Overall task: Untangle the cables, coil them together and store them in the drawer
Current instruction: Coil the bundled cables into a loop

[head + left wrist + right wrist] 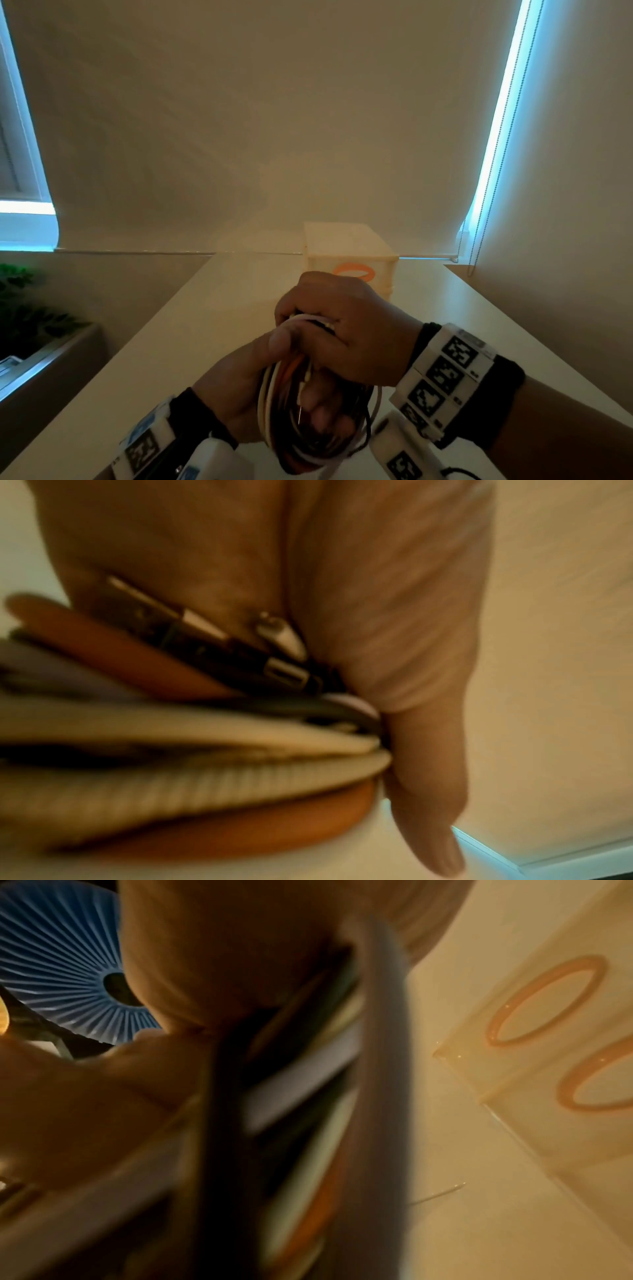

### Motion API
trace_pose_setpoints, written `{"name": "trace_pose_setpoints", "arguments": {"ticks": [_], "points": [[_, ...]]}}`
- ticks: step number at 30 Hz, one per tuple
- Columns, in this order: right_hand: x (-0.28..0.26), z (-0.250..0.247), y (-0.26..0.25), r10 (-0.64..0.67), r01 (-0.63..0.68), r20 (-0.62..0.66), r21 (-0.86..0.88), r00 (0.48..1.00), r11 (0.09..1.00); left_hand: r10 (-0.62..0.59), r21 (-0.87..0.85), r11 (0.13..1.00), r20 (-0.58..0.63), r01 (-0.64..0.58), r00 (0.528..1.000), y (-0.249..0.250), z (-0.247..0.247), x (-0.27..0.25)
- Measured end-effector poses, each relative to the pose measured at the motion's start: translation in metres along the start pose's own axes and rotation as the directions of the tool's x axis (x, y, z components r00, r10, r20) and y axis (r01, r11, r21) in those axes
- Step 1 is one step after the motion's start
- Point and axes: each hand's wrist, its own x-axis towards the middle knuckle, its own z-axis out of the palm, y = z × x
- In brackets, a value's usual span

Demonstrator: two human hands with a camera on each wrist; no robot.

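My left hand (239,387) and my right hand (339,329) both wrap one coiled bundle of cables (308,421), held up above the white table (191,329). My left fingers curl round the loops from below, thumb pressed on top; my right hand closes over the upper part of the coil, knuckles toward the drawer unit. The bundle mixes white, orange, black and grey strands, and the lower loops hang free under my fists.

From my left wrist, the cables (192,750) fan out flat against my palm, with metal plug ends (284,672) poking up between them. From my right wrist the strands (301,1096) are blurred streaks.

Just beyond my knuckles stands the pale drawer unit (349,253) on the table, its front bearing orange ring handles (544,1001). Its drawers look shut. Behind it hangs a roller blind (274,102), with a beaded chain (493,137) at the right edge. A green plant (24,308) sits low at the left.
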Motion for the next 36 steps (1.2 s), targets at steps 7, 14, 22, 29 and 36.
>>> {"name": "trace_pose_setpoints", "arguments": {"ticks": [7, 14, 22, 29, 36], "points": [[0.01, -0.007, 0.018, 0.061, -0.061, -0.01, -0.017, 0.998, 0.998, -0.033, 0.164, 0.985, -0.159, 0.06, 0.987, 0.018, 0.001, 0.002], [0.012, -0.002, 0.016, 0.097, -0.073, 0.167, -0.145, 0.981, 0.987, -0.168, 0.264, 0.936, -0.252, 0.235, 0.953, 0.03, 0.004, 0.0], [0.025, -0.011, 0.003, 0.131, -0.081, 0.254, -0.199, 0.958, 0.977, -0.18, 0.119, 0.971, -0.209, 0.207, 0.961, 0.036, 0.005, -0.002], [0.021, -0.004, 0.016, 0.154, -0.146, 0.177, -0.055, 0.972, 0.988, -0.129, -0.046, 0.992, -0.346, 0.121, 0.929, 0.021, 0.021, 0.007], [0.01, 0.001, 0.019, 0.266, -0.303, 0.183, 0.213, 0.946, 0.929, -0.187, -0.046, 0.982, -0.416, 0.185, 0.89, 0.017, 0.017, 0.01]]}}
